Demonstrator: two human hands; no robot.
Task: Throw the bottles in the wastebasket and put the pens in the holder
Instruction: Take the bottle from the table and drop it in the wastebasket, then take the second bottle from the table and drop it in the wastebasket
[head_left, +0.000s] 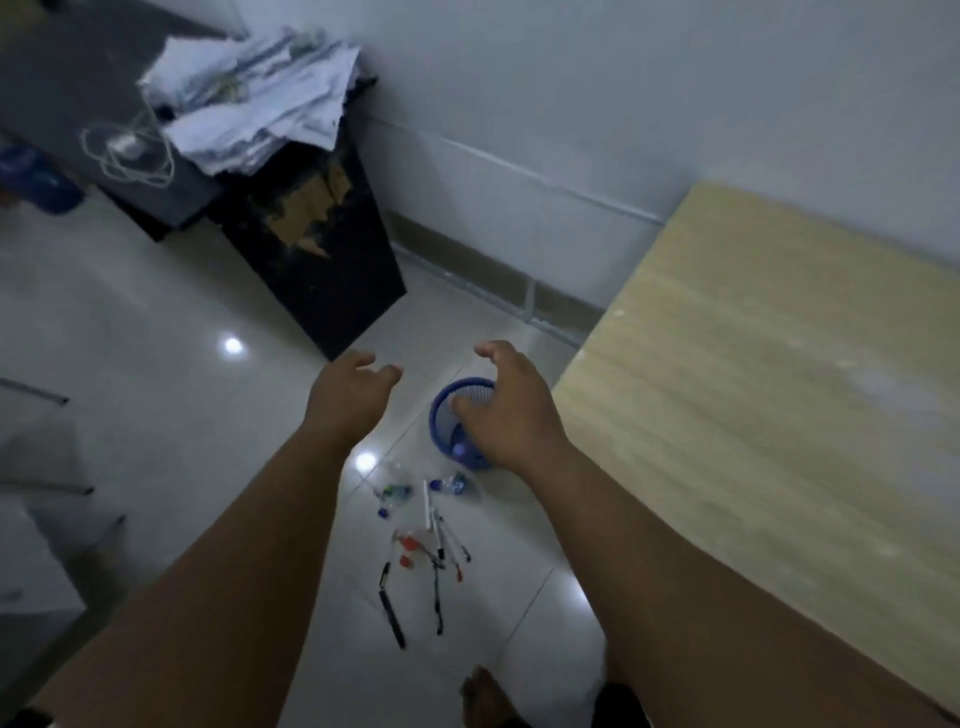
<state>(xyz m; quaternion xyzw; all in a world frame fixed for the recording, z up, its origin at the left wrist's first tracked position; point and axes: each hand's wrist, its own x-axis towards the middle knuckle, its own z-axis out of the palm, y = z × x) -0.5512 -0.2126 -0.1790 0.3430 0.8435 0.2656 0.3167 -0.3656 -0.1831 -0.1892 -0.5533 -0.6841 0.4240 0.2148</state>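
A blue mesh wastebasket (445, 402) stands on the tiled floor beside the wooden table, with something round inside at its bottom. Two clear plastic bottles lie in front of it: one with a blue cap (452, 484), one with a green label (393, 493). Several pens (436, 551) lie scattered nearer to me, with a long black one (392, 616) apart at the left. My left hand (350, 397) hovers high above the floor, fingers apart, holding nothing. My right hand (501, 410) is spread above the wastebasket and hides part of it. No pen holder is in view.
A light wooden table (769, 374) fills the right side. A black cabinet (311, 244) with a pile of papers (254, 104) stands against the wall at the back left. My bare foot (483, 699) shows at the bottom edge.
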